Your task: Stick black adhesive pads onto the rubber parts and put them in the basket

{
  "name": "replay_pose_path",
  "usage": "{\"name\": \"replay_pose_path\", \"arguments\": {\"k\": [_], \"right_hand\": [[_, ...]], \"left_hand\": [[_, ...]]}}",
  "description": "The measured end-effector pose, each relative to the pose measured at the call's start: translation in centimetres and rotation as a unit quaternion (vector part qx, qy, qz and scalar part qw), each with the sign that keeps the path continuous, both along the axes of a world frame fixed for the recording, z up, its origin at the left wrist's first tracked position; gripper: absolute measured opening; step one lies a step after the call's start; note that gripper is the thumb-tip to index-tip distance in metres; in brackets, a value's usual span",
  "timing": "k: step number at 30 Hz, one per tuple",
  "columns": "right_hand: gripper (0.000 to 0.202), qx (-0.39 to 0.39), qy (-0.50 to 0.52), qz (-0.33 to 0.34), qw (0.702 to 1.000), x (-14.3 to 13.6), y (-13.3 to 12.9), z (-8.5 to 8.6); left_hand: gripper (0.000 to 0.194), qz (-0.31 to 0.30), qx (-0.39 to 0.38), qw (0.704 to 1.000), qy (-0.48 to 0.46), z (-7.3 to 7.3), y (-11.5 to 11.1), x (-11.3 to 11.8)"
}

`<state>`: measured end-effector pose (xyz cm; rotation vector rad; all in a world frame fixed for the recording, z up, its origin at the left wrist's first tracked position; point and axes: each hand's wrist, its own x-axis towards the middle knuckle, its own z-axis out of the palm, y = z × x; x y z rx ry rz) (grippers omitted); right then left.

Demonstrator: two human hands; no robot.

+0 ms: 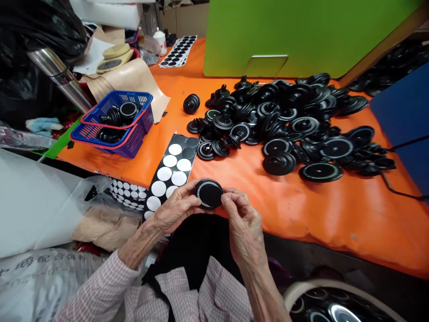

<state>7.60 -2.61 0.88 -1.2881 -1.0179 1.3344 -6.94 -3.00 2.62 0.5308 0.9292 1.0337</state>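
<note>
One round, grey-ringed disc [209, 195] in left hand [177, 206].

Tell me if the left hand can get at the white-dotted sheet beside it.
Probably yes: the sheet lies close to the left hand, with nothing seen blocking the way, though that hand holds the disc and may need freeing first.

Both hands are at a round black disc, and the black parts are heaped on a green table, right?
The table is orange, not green, as the head view shows. The left hand and right hand are at the disc, and the black parts are heaped on the table.
</note>
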Motion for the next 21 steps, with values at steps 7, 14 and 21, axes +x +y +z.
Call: {"name": "replay_pose_path", "arguments": {"k": [7,14,21], "right_hand": [[0.023,0.004,-0.005,-0.011,1.0,-0.24,-0.12,-0.24],[0.025,0.002,-0.029,-0.012,1.0,-0.52,-0.1,-0.14],[0.022,0.017,-0.085,-0.018,0.996,-0.82,-0.14,0.01]], "left_hand": [[0.043,0.001,0.002,1.0,0.004,-0.18,-0.07,0.07],[0.044,0.009,-0.011,1.0,0.016,0.12,-0.1,0.31],[0.038,0.005,0.0,1.0,0.011,-0.18,-0.11,0.16]]}}
